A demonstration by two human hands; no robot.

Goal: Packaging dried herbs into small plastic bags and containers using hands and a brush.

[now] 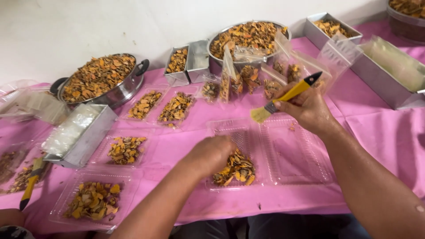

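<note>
The left hand (211, 152) is curling loosely, fingers together, over a heap of dried orange-brown slices (235, 170) in the near half of an open clear clamshell tray (294, 157). Up and to its right, the right hand (307, 108) is gripping a yellow-handled brush (283, 99), bristles hanging over the tray's empty half. Several filled trays (95, 201) are lying to the left hand's left; this one is looking only partly filled.
</note>
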